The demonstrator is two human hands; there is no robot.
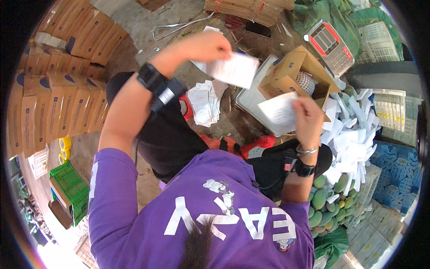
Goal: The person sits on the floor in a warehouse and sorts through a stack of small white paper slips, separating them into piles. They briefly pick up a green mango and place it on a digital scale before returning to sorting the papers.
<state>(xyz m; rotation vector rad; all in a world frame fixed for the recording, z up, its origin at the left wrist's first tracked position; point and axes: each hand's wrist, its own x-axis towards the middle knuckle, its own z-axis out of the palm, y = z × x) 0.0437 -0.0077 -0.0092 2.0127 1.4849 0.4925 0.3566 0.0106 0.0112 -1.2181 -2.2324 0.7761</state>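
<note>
My left hand [211, 47] is raised in front of me and pinches a printed white paper slip [237, 71], blurred by motion. A second printed slip [277, 109] is gripped by my right hand [307, 116], over the near side of a metal scale platform [250, 104]. On that platform stands an open cardboard box [280, 70] with a mango in a white foam net [305, 82] inside. Below my left hand, a loose pile of printed slips [203, 104] lies on the concrete floor. The writing on the slips is too blurred to make out.
A scale display with keypad [331, 47] stands beyond the box. White foam nets [349, 138] and green mangoes [332, 205] are heaped at right. Stacked cartons [57, 104] line the left. Flattened cardboard [248, 10], a phone [258, 29] and yellow tape rolls [65, 148] lie around.
</note>
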